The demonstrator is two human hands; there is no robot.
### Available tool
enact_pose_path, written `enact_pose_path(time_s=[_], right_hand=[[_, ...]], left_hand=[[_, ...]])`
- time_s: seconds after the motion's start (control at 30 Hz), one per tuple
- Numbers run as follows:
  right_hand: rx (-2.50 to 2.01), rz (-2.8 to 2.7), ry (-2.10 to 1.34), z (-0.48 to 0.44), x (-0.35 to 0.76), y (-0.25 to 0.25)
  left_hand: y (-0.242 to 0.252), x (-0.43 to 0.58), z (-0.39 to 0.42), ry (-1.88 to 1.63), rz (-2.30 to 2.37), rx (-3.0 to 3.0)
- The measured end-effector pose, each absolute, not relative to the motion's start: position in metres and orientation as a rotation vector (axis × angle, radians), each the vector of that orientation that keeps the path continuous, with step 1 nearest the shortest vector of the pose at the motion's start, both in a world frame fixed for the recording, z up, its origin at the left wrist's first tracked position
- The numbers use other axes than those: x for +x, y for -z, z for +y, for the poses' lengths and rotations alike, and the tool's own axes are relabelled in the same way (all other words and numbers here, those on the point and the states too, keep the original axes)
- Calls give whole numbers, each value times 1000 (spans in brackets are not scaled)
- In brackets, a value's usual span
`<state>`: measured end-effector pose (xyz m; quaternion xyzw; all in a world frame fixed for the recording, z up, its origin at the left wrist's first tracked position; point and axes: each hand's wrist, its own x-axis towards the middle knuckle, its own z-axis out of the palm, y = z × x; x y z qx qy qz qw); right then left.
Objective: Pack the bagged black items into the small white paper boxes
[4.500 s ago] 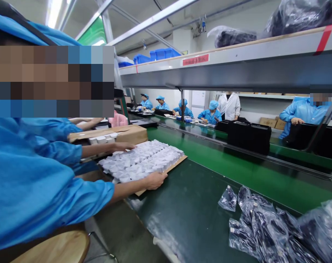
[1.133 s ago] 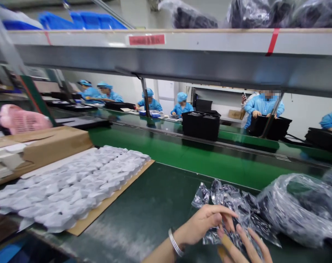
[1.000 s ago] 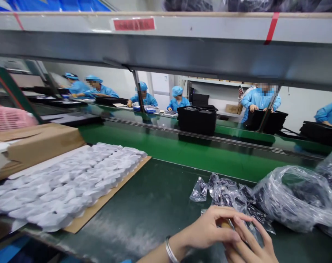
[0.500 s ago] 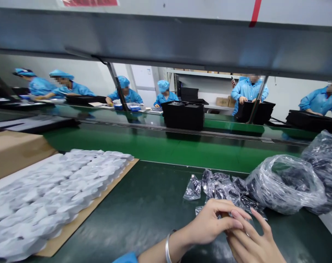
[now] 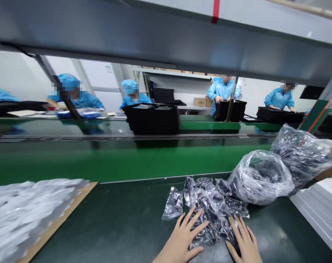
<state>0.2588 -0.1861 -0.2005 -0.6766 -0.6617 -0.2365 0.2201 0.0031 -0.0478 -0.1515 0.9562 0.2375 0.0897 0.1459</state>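
A loose heap of small clear plastic bags with dark cables inside lies on the dark green table. My left hand rests at the heap's left side, fingers spread over the bags. On the right side, my right hand has its fingers stretched out against the bags, with nothing gripped. One single bagged cable sits a little apart at the left. Just behind the heap stands a large open plastic bag filled with more dark items.
Rows of white wrapped pieces lie on a cardboard sheet at left. White trays or boxes are stacked at right. A green conveyor belt runs behind, with black trays beyond it. Co-workers in blue sit or stand opposite.
My hands were touching each other above the bags; now they are apart and lowered onto both sides of the heap. The view has turned to the right.
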Motion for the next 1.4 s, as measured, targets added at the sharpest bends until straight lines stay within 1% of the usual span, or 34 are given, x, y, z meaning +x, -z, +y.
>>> enact_pose_path(time_s=[0.07, 0.13, 0.23, 0.43, 0.53, 0.6, 0.7, 0.77, 0.8, 0.87, 0.97, 1.07, 1.13, 1.23, 1.4], right_hand=[[-1859, -1836, 625, -181, 259, 214], [-1856, -1824, 608, -177, 258, 215], [-1827, -1801, 574, -177, 256, 207], [-1773, -1660, 524, -187, 234, 182], [-1726, -1505, 534, -186, 236, 138], [-1679, -1376, 557, -183, 259, 91], [-1693, -1075, 565, -172, 322, 19], [-1770, -890, 486, -159, 365, -9], [-1821, -824, 405, -151, 381, -13], [-1897, -743, 204, -135, 400, -3], [-1915, -673, -67, -117, 400, 40], [-1850, -611, -258, -117, 396, 76], [-1799, -573, -344, -127, 401, 87], [-1767, -514, -370, -147, 413, 94], [-1814, -426, -172, -164, 406, 113]], left_hand=[[163, 0, -43, -290, 643, 2766], [171, -2, -38, -338, 571, 2747], [179, -6, -35, -448, 550, 2649], [179, -9, -39, -559, 692, 2538], [176, -8, -41, -658, 673, 2551], [175, -8, -40, -729, 656, 2577], [173, -11, -40, -825, 655, 2636], [167, -10, -42, -914, 627, 2658], [160, -6, -43, -960, 602, 2654], [137, 11, -46, -1043, 506, 2648], [84, 64, -43, -1058, 158, 2794], [32, 136, -24, -822, -106, 3026], [10, 178, -7, -594, -194, 3036], [6, 215, 12, -466, -260, 3020], [48, 217, 12, -449, -136, 2992]])
